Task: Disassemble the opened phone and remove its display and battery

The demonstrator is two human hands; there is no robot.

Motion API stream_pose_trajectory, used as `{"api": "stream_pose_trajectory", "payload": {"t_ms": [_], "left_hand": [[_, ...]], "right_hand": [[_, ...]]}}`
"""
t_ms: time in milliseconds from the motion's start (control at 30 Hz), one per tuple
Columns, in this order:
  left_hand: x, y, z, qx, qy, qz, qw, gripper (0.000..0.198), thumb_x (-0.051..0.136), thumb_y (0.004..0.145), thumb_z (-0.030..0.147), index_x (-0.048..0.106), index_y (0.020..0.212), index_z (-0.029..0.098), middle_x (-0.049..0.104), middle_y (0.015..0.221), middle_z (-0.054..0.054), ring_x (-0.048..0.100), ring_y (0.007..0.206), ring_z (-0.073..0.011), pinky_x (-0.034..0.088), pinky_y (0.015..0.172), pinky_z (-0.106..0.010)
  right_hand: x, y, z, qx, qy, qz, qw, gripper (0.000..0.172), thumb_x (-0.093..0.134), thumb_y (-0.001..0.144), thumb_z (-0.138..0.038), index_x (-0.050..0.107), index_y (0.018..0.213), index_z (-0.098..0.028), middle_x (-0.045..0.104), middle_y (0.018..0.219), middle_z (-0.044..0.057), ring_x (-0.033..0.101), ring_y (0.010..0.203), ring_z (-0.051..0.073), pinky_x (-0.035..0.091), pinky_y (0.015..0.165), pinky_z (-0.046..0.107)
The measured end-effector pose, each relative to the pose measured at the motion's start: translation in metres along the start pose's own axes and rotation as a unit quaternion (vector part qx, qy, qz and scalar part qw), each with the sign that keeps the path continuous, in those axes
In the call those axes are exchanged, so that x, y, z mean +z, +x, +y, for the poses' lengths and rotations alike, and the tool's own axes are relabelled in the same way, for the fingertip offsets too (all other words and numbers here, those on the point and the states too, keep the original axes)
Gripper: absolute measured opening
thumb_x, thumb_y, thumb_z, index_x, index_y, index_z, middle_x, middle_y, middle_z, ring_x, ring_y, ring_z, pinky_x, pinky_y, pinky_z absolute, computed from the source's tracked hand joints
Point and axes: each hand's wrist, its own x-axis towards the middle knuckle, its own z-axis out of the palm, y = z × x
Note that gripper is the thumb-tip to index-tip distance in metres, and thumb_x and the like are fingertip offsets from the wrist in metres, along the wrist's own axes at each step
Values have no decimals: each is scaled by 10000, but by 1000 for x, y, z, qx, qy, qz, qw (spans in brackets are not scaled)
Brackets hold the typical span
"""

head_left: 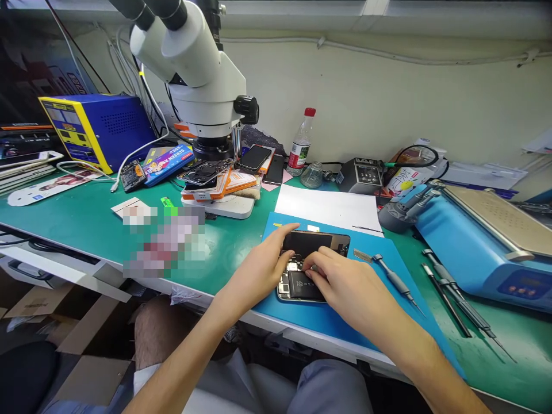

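An opened smartphone lies on a blue mat (276, 319), its inner parts and black battery (301, 286) facing up. The phone's screen (317, 242) is raised along the far side, its inner face toward me. My left hand (269, 261) grips the left end of this screen, index finger along its top edge and thumb in front. Over the phone body, my right hand (345, 279) is closed, thumb and fingertips pinched together just above the battery's upper edge. Whatever lies between those fingertips is too small to make out.
A grey screwdriver (397, 282) lies right of the phone, with more tools (463, 299) beyond. A blue heating plate (478, 247) stands at right. White paper (328, 204) lies behind the mat. A microscope (202, 75), stacked phones (254, 158) and a bottle (301, 144) stand farther back.
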Motion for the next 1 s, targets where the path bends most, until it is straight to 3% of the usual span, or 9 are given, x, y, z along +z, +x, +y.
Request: {"api": "stream_pose_trajectory", "payload": {"t_ms": [233,1000], "left_hand": [[0,0,0,-1,4,-1,1000,546,504,1063,155,401,1592,243,607,1524,-100,624,1349,-259,514,1126,-404],[-1,0,-2,8,6,-1,1000,526,495,1066,170,411,1580,245,583,1571,-96,590,1417,-262,496,1162,-418]], "right_hand": [[-4,1,-9,19,-39,-1,999,251,496,1046,-182,734,1034,-260,724,1049,11,708,782,170,369,619,304],[-6,4,-6,38,-1,-45,998,210,484,1049,-171,678,1074,-246,752,1075,-6,710,837,173,369,624,290]]}}
